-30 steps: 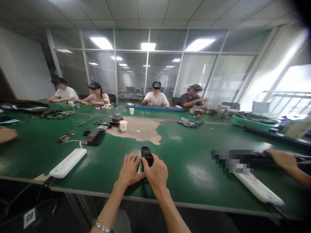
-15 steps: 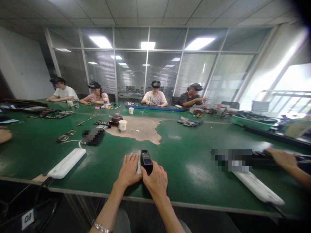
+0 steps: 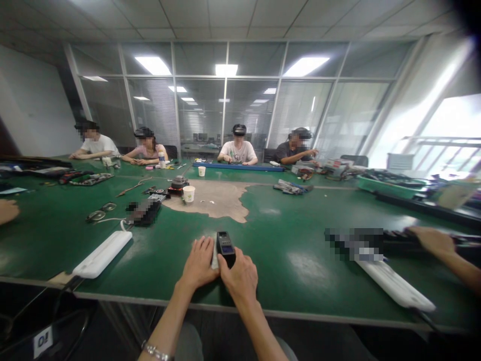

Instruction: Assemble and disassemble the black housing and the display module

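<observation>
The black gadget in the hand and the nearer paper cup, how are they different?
The black handheld device is dark and boxy; the nearer paper cup is white and round. The device is gripped in the right hand, while no hand touches the cup. Both are at the same green table.

One black device (image 3: 226, 246), two cups (image 3: 188, 194)

A glass partition (image 3: 200, 59) (partly lined with blinds (image 3: 156, 110)) stands beyond the green table (image 3: 280, 240), beneath a panelled ceiling (image 3: 229, 19).
</observation>
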`<state>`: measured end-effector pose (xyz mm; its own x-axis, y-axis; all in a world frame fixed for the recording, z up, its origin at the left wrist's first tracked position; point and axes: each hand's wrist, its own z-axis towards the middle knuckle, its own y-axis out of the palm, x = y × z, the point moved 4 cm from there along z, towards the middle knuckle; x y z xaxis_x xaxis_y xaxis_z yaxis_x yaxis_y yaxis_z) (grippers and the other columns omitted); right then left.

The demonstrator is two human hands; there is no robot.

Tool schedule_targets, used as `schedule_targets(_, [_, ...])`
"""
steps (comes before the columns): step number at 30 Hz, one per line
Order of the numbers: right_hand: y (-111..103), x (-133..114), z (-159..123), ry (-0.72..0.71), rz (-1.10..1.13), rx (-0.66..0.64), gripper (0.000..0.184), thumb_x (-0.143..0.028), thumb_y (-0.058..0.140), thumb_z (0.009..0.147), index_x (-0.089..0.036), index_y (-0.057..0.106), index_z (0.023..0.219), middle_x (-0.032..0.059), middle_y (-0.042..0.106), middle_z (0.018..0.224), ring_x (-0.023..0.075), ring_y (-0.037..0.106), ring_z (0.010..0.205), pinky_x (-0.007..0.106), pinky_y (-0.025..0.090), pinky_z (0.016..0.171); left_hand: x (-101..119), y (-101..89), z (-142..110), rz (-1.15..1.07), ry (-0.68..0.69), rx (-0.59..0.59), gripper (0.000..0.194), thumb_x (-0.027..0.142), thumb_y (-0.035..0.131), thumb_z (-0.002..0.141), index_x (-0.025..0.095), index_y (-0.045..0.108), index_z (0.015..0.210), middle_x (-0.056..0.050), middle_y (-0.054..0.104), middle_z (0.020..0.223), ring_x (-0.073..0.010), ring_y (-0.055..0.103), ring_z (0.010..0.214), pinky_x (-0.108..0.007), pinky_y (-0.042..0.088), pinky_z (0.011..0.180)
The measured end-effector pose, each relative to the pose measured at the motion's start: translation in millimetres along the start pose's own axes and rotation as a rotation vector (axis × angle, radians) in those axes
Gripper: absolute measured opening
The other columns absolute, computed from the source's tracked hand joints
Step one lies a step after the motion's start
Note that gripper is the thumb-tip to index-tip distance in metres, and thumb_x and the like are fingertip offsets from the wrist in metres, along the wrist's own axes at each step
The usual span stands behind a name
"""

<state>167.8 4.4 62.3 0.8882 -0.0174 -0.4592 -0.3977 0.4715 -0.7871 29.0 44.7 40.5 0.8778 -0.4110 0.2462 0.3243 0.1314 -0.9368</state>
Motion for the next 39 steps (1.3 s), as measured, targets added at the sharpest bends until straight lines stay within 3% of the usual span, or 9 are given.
schedule_targets(5, [-4,-5,3,0.008,0.024,0.003,0.036,-0.046,0.053,0.087,-0.018,0.062,0.108,0.0094,0.068,0.089,0.0236,0.063,0.088,0.031,0.039,0.081,-1,0.4,0,0.01,-0.003,-0.007,0.076,0.048,0.051,0.081,0.01,0.036,0.145,-0.014,0.035,0.152,-0.0306,0.023,0.143,-0.049,0.014,0.119])
schedule_targets(9, [-17,-8,12,-0.01,0.114,0.053,0.039,-0.048,0.053,0.088,-0.019,0.061,0.112,0.009,0.069,0.094,0.0231,0.063,0.091,0.031,0.039,0.081,-1,1.3,1,0.002,-0.003,-0.015,0.085,0.063,0.053,0.08,0.012,0.036,0.145,-0.014,0.035,0.152,-0.0324,0.023,0.143,-0.05,0.016,0.118])
schedule_targets(14, [-33,16,30,-0.007,0.227,0.146,0.044,-0.051,0.05,0.088,-0.017,0.06,0.114,0.0096,0.068,0.1,0.0231,0.062,0.095,0.03,0.041,0.083,-1,0.0,1,-0.019,-0.025,-0.01,0.09,0.078,0.046,0.078,0.019,0.036,0.145,-0.012,0.035,0.152,-0.0333,0.022,0.143,-0.052,0.016,0.117])
schedule_targets(19, [-23,59,35,0.056,0.133,0.134,0.043,-0.048,0.052,0.087,-0.017,0.06,0.114,0.0097,0.069,0.095,0.0236,0.063,0.09,0.031,0.042,0.08,1,-2.6,1,-0.021,-0.035,-0.025,0.092,0.082,0.04,0.079,0.018,0.037,0.145,-0.012,0.034,0.153,-0.0337,0.021,0.144,-0.051,0.014,0.117])
schedule_targets(22, [-14,71,33,0.046,0.077,0.122,0.043,-0.048,0.051,0.088,-0.017,0.06,0.115,0.0105,0.068,0.095,0.0234,0.062,0.09,0.031,0.041,0.08,1,-2.8,1,-0.017,-0.035,-0.039,0.092,0.082,0.039,0.079,0.019,0.037,0.145,-0.012,0.033,0.154,-0.0337,0.02,0.144,-0.052,0.014,0.117])
schedule_targets(39, [-8,78,27,0.003,0.027,0.108,0.039,-0.044,0.053,0.086,-0.015,0.062,0.11,0.0114,0.067,0.1,0.025,0.058,0.102,0.034,0.04,0.089,3,-4.3,1,-0.005,-0.037,-0.03,0.087,0.082,0.038,0.08,0.023,0.041,0.144,-0.011,0.033,0.154,-0.033,0.02,0.144,-0.051,0.014,0.117])
